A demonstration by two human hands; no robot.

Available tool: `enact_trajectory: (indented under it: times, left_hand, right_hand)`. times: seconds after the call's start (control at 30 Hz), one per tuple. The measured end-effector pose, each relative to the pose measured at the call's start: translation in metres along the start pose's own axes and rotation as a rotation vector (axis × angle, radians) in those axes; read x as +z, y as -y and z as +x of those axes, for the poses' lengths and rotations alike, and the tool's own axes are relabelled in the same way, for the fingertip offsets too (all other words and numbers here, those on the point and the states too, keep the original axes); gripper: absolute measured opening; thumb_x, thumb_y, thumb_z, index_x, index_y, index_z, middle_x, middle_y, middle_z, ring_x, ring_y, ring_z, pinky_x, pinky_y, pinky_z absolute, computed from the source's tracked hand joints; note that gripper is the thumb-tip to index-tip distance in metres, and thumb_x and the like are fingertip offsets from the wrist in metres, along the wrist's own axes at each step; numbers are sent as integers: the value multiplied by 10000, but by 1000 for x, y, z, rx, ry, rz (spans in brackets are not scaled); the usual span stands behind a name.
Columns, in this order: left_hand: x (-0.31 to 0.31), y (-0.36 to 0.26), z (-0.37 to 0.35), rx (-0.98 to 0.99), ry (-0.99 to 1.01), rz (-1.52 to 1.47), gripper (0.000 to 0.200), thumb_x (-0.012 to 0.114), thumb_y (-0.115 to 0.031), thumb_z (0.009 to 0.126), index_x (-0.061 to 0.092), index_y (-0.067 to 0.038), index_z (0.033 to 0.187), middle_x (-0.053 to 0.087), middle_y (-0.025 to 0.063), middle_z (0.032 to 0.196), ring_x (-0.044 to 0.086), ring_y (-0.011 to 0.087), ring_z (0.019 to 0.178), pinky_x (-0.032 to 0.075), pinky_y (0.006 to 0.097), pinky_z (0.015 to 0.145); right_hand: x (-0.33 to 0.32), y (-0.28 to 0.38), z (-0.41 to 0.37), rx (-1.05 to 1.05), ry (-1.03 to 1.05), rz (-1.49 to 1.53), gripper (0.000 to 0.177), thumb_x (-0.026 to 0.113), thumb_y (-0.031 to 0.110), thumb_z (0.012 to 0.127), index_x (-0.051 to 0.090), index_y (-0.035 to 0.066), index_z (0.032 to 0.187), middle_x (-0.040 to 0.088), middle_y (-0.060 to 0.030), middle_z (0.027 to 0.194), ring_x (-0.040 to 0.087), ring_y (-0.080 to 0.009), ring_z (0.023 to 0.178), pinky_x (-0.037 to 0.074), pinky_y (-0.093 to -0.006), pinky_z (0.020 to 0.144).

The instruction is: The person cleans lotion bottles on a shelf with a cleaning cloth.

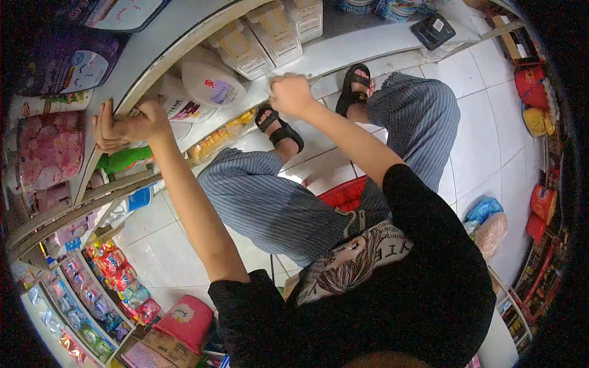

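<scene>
My left hand (126, 126) is wrapped around the front edge of a white shelf (153, 58), fingers curled over its lip. White bottles (211, 83) with pink and purple labels lie just behind it. My right hand (291, 93) is closed in a fist against the edge of the lower shelf (368, 43), with what looks like a small bit of white cloth (270, 86) showing at its knuckles. White boxes (270, 30) with tan tops stand in a row right above that hand.
Pink and purple packs (49, 147) fill the shelves at the left, and colourful sachets (104, 276) hang below. A red basket (343, 193) sits on the white tiled floor by my sandalled feet (356, 86). Red and yellow goods (537, 98) line the right shelves.
</scene>
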State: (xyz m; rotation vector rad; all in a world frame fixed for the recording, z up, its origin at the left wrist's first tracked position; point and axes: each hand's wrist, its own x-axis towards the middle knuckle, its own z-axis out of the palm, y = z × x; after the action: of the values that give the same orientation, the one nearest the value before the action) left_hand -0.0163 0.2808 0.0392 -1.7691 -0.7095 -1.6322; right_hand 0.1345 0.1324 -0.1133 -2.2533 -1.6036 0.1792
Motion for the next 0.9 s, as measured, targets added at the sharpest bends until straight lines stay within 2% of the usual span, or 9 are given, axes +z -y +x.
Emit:
enact_trajectory:
  times: [0.17,0.27,0.43,0.5,0.6,0.7,0.8,0.87,0.9]
  left_hand:
    - [-2,0,0,-6,22,38,285,503,-201,566,447,-118,834,410,9,848,377,196,846,232,367,762]
    - [-2,-1,1,55,-6,-5,287,496,-183,569,449,-115,843,420,15,845,377,197,851,233,369,774]
    - [0,-4,2,-19,-21,-91,266,509,-166,576,451,-111,830,439,19,818,379,201,850,238,368,776]
    - [-1,-5,2,-22,-16,-46,262,514,-170,578,451,-112,826,438,18,816,379,203,850,238,366,774]
    - [0,-4,1,-35,-19,-2,256,521,-176,583,450,-113,821,436,17,808,379,207,850,240,362,766]
    - [2,-7,2,-46,-43,0,251,526,-184,590,450,-116,820,435,15,798,382,209,846,242,357,756]
    - [4,-4,2,-35,-65,-4,253,530,-191,591,450,-119,820,435,8,791,387,207,839,238,353,754]
    - [3,-1,0,-29,-66,-11,257,533,-193,589,450,-119,820,435,3,790,389,204,836,234,352,757]
    - [2,2,0,-2,-47,3,261,540,-209,594,450,-119,821,437,-1,788,391,198,834,231,350,759]
  right_hand:
    - [-8,-11,3,20,16,-100,202,491,225,576,579,66,664,571,-85,737,542,-231,723,430,-379,577]
    - [-23,-48,4,102,-5,-121,200,491,221,576,577,60,657,571,-94,740,547,-241,706,433,-379,583]
    - [-50,-111,-4,252,2,-189,221,493,228,587,563,47,693,565,-103,725,553,-250,680,440,-385,584]
    - [-45,-137,-7,270,-168,-266,243,493,242,599,553,35,712,566,-113,714,554,-256,683,439,-393,581]
    - [-64,-133,-12,377,-176,-233,252,501,246,599,547,27,715,563,-127,689,553,-261,682,440,-381,583]
    - [-45,-113,-9,359,-160,-172,221,512,228,579,544,29,670,552,-131,648,550,-266,644,443,-373,562]
    - [-16,-48,-4,168,-145,-23,163,530,208,524,534,54,575,543,-125,604,541,-268,567,442,-353,500]
    - [2,5,5,23,10,-54,158,530,203,514,569,73,596,555,-95,641,550,-225,606,425,-362,537]
    - [13,23,10,-63,-32,-98,154,511,196,549,583,80,622,565,-83,681,553,-217,657,417,-382,570]
